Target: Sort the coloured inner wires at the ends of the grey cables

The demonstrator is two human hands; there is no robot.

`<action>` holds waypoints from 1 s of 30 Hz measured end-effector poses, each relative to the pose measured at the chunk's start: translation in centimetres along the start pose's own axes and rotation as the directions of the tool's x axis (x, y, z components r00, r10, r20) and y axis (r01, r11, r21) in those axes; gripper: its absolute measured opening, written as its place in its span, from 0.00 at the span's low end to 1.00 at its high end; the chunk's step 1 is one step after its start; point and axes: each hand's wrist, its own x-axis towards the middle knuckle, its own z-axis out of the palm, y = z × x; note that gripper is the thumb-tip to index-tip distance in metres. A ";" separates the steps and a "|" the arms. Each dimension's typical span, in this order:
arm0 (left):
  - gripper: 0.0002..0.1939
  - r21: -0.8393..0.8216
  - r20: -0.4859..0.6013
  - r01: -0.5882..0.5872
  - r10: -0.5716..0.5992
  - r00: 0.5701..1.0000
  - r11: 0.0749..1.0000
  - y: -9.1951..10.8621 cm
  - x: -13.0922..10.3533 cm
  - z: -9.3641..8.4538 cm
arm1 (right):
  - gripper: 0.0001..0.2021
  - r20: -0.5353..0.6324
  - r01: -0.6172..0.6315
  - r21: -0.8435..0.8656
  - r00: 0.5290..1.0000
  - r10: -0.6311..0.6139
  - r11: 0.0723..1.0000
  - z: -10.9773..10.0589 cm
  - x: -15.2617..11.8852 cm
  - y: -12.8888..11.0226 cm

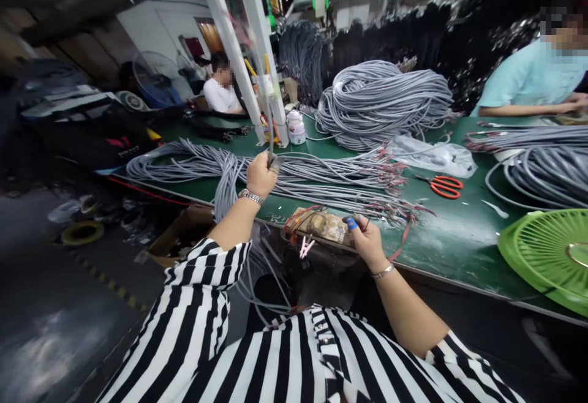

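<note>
My left hand (pixel 261 176) is closed round a grey cable (pixel 270 136) that stands up above the fist, over the cable bundle on the bench. My right hand (pixel 367 242) is closed at the bench's front edge, with blue wrapping on a digit. What its fingers pinch is too small and dark to name. Just left of it sits a block (pixel 328 226) with a lumpy, shiny brownish top. A pink clip (pixel 305 247) hangs at the block's front. Behind both hands lies a long bundle of grey cables (pixel 321 170), their stripped ends showing red wires at the right.
Orange-handled scissors (pixel 445 187), a plastic bag (pixel 434 155) and a large cable coil (pixel 381 100) lie on the green bench (pixel 452 231). A green fan (pixel 551 256) stands at right. White posts (pixel 261 41) rise behind. Two people sit across the bench.
</note>
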 end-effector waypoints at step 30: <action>0.27 -0.449 0.803 0.855 -0.303 0.513 0.259 2.9 -26.5 -6.4 | 0.10 -0.089 0.045 -0.246 0.994 -0.068 0.968 0.3 -0.2 0.5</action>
